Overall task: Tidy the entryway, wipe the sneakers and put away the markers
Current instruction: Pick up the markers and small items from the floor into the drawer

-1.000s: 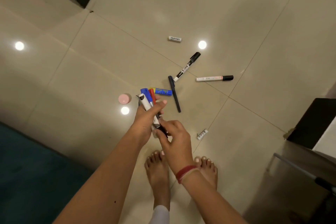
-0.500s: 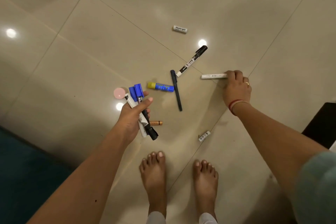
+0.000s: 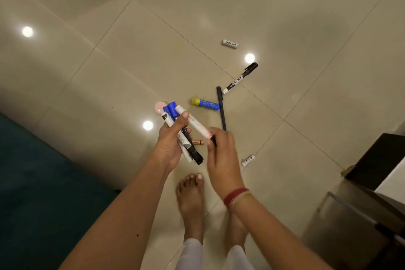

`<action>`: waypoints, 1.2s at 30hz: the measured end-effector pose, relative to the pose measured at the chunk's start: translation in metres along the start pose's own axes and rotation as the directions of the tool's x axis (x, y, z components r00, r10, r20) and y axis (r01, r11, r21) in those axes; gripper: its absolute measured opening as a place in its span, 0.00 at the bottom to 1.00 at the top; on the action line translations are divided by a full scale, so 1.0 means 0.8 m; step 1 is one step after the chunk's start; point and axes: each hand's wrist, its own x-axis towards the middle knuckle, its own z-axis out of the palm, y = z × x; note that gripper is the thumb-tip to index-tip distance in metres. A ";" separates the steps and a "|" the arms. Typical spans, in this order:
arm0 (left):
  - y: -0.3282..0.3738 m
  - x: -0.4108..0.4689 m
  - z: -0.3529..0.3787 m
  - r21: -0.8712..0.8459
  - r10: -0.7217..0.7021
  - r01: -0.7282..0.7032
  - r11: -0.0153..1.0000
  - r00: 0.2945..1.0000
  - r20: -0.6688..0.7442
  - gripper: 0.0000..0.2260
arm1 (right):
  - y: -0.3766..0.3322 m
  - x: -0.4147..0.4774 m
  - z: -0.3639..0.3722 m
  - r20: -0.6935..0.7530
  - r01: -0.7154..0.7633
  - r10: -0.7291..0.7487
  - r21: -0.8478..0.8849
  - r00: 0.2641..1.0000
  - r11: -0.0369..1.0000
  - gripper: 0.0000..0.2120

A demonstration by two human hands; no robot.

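My left hand (image 3: 170, 140) grips a bundle of markers (image 3: 188, 149), some with blue caps, some white and black. My right hand (image 3: 221, 155) pinches the black end of a white marker (image 3: 194, 124) and holds its other end against the bundle. On the beige tile floor lie a white marker with a black cap (image 3: 240, 78), a thin dark pen (image 3: 221, 107), a blue and yellow glue stick (image 3: 205, 104), a small white tube marked Heybright (image 3: 229, 43), a small white cap piece (image 3: 248, 160) and a short orange-brown piece (image 3: 198, 142).
A pink round lid (image 3: 158, 106) lies on the floor behind the bundle. My bare feet (image 3: 190, 199) stand below the hands. A teal rug (image 3: 32, 182) covers the lower left. Dark furniture (image 3: 377, 160) and a metal frame (image 3: 350, 210) stand at the right.
My right hand picked the white marker with the black cap end off the floor at the right and brought it over to the bundle in my left hand.
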 end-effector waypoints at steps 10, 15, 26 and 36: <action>-0.016 0.012 -0.059 0.046 0.092 -0.084 0.995 0.974 -0.209 0.11 | 0.040 0.012 0.024 0.024 0.045 -0.042 -0.162 0.999 0.986 0.14; -0.019 0.035 -0.069 0.000 0.054 -0.055 0.999 0.986 -0.158 0.09 | 0.103 0.157 -0.041 -0.084 0.023 -0.085 -0.563 0.993 0.826 0.23; -0.023 0.056 -0.060 0.086 0.051 -0.043 0.995 0.994 -0.099 0.11 | 0.152 0.278 -0.079 0.275 0.282 -0.064 -0.936 0.959 0.210 0.16; -0.015 -0.001 -0.034 -0.044 0.042 -0.041 0.998 0.999 0.023 0.12 | 0.041 0.049 -0.025 0.076 0.149 -0.137 -0.188 0.988 0.971 0.10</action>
